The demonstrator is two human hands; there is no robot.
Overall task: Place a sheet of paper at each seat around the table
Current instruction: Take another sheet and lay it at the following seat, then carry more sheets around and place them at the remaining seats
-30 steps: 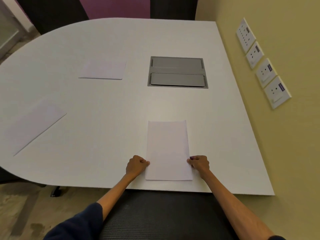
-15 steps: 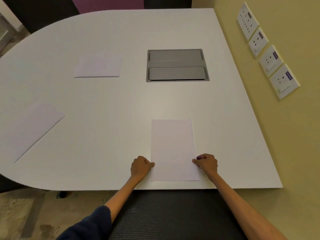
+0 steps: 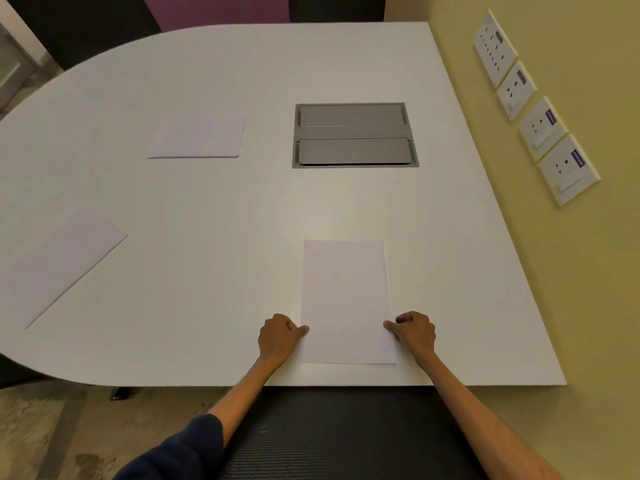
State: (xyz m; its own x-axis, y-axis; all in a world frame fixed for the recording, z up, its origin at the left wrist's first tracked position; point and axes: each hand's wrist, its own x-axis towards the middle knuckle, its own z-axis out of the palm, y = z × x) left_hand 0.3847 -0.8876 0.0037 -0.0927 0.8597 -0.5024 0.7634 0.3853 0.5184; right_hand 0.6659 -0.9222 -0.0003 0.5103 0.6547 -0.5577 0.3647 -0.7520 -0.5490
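A white sheet of paper (image 3: 346, 299) lies flat near the front edge of the white table (image 3: 214, 258), directly in front of me. My left hand (image 3: 278, 337) pinches its left edge and my right hand (image 3: 414, 332) pinches its right edge, both with fingers curled. A second sheet (image 3: 199, 135) lies further back on the left. A third sheet (image 3: 59, 261) lies angled near the table's left curved edge.
A grey cable hatch (image 3: 353, 135) is set into the table top behind the near sheet. A yellow wall with several socket plates (image 3: 550, 129) runs along the right. A black mesh chair back (image 3: 332, 434) stands between me and the table.
The near sheet and both hands have shifted slightly to the right along the front edge. The view has moved a little with my head.
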